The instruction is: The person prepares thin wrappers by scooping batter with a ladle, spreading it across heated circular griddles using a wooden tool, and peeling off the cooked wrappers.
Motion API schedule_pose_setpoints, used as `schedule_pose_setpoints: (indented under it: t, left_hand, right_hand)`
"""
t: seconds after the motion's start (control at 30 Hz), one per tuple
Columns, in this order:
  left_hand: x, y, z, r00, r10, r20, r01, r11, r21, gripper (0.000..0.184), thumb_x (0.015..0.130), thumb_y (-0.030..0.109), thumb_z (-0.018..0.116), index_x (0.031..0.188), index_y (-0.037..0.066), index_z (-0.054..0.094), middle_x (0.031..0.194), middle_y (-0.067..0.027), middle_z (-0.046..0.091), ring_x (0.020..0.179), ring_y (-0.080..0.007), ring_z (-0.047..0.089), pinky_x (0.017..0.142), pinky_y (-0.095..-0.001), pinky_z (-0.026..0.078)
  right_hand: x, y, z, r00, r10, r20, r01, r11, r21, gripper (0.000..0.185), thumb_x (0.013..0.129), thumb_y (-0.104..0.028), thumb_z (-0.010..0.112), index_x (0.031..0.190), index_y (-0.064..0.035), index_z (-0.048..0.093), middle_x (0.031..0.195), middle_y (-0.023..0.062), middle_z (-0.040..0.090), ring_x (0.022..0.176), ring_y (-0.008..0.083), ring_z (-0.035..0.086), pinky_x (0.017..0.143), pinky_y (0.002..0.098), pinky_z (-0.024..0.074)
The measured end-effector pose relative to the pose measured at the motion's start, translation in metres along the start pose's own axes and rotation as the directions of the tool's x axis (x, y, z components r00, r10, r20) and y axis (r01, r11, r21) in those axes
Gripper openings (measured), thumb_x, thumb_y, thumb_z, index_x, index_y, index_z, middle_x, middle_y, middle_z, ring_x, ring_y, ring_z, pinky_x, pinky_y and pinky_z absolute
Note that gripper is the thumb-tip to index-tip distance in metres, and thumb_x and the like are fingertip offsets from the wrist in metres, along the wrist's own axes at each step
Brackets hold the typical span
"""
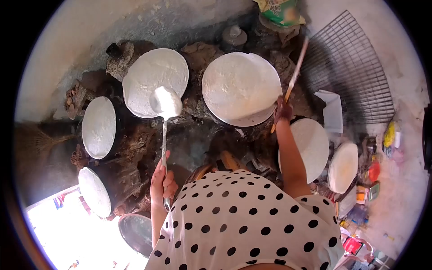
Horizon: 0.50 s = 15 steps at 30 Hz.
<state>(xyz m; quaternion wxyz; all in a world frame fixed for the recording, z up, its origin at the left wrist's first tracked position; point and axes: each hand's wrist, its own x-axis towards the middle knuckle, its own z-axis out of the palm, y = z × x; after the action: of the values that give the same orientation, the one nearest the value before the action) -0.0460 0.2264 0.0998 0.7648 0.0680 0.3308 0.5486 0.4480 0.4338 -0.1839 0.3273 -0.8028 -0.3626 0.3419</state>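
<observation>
My left hand (pixel 164 182) is wrapped round the handle of a metal ladle (pixel 165 135). The ladle's shiny round bowl overlaps the lower right part of a white round sheet (pixel 150 76) at the upper left. In my right hand (pixel 282 110) is a long thin wooden stick (pixel 297 72), slanting up to the right. That hand is at the right edge of a large white round sheet (pixel 240 87) on a dark round pan. Below my right hand, my forearm partly covers another white round (pixel 310 148).
More white rounds lie at the left (pixel 99 128), lower left (pixel 94 192) and right (pixel 344 168). A wire rack (pixel 355 72) leans on the right wall beside a white container (pixel 332 110). A metal basin (pixel 137 231) stands lower left. A green bag (pixel 281 12) is at the top.
</observation>
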Motion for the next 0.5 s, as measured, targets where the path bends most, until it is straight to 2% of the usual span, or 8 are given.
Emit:
schedule_pose_setpoints:
  t: [0.03,0.13,0.27,0.3,0.33,0.37,0.43,0.5]
  left_hand:
    - [0.005,0.0,-0.005,0.999,-0.049,-0.004,0.048,0.998,-0.047,0.043,0.101,0.018,0.038,0.142,0.009,0.031,0.059,0.0032,0.034,0.036,-0.0034,0.03,0.029,-0.0195,0.024]
    - [0.025,0.003,-0.023,0.991,-0.13,0.031,0.134,0.972,-0.191,0.044,0.102,0.017,0.033,0.145,0.01,0.026,0.064,0.0024,0.038,0.039,-0.0024,0.036,0.028,-0.0196,0.028]
    - [0.016,0.019,-0.018,0.98,-0.169,-0.105,0.113,0.908,-0.404,0.04,0.101,0.015,0.037,0.141,0.008,0.034,0.058,0.0037,0.032,0.036,-0.004,0.027,0.031,-0.0191,0.022]
    - [0.01,0.024,-0.014,0.985,-0.117,-0.125,0.056,0.909,-0.413,0.041,0.101,0.016,0.037,0.141,0.008,0.033,0.058,0.0036,0.033,0.036,-0.004,0.027,0.031,-0.0194,0.021]
    - [0.002,0.026,-0.012,0.986,-0.109,-0.125,0.048,0.91,-0.411,0.041,0.101,0.016,0.037,0.141,0.008,0.033,0.058,0.0036,0.033,0.036,-0.004,0.027,0.031,-0.0194,0.021]
    - [-0.009,0.026,-0.011,0.989,0.041,-0.139,-0.053,0.995,-0.085,0.041,0.102,0.018,0.037,0.142,0.008,0.033,0.058,0.0036,0.034,0.036,-0.004,0.027,0.031,-0.0196,0.021]
    - [-0.024,0.028,-0.018,0.972,0.226,-0.072,-0.177,0.892,0.416,0.042,0.102,0.021,0.037,0.142,0.011,0.034,0.058,0.0035,0.037,0.036,-0.0041,0.028,0.032,-0.0199,0.023]
    - [-0.021,0.029,-0.026,0.975,0.174,-0.137,-0.126,0.944,0.304,0.041,0.101,0.02,0.037,0.141,0.011,0.035,0.058,0.0036,0.037,0.036,-0.0044,0.028,0.032,-0.0202,0.024]
  right_hand:
    - [0.003,0.031,0.006,0.982,0.086,0.167,-0.146,0.908,0.392,0.038,0.086,-0.043,0.058,0.117,-0.0215,0.053,0.086,-0.0033,0.062,0.067,0.0145,0.058,0.049,0.0365,0.0417]
    - [-0.11,-0.027,0.011,0.993,0.07,0.097,-0.118,0.705,0.699,0.025,0.091,-0.034,0.057,0.114,-0.0241,0.057,0.081,-0.0078,0.061,0.045,0.0109,0.049,0.04,0.0294,0.0336]
    - [-0.139,-0.065,0.015,0.985,-0.07,0.159,0.004,0.923,0.384,0.042,0.088,-0.019,0.055,0.129,-0.0137,0.052,0.137,0.0063,0.05,0.097,0.0208,0.064,0.082,0.0306,0.0501]
    - [-0.141,-0.071,0.015,0.905,-0.424,-0.028,0.425,0.905,0.023,0.045,0.086,-0.014,0.055,0.13,-0.0147,0.051,0.138,0.0069,0.048,0.102,0.0226,0.062,0.084,0.0319,0.0499]
    - [-0.149,-0.088,0.011,0.659,-0.75,-0.061,0.678,0.627,-0.384,0.048,0.084,-0.01,0.055,0.132,-0.0158,0.05,0.14,0.0075,0.046,0.106,0.0244,0.061,0.087,0.0332,0.0498]
    - [-0.159,-0.106,0.004,0.692,-0.722,-0.004,0.583,0.561,-0.588,0.047,0.084,-0.01,0.057,0.131,-0.0153,0.051,0.134,0.0095,0.052,0.108,0.0259,0.061,0.086,0.0342,0.0508]
    - [-0.156,-0.117,-0.002,0.632,-0.773,0.066,0.68,0.511,-0.525,0.047,0.083,-0.01,0.057,0.13,-0.015,0.052,0.131,0.0097,0.054,0.106,0.0267,0.061,0.084,0.0353,0.0514]
    - [-0.132,-0.107,-0.005,0.443,-0.876,0.191,0.821,0.31,-0.48,0.04,0.082,-0.01,0.055,0.122,-0.0135,0.056,0.119,0.0096,0.061,0.099,0.0279,0.064,0.079,0.0387,0.0526]
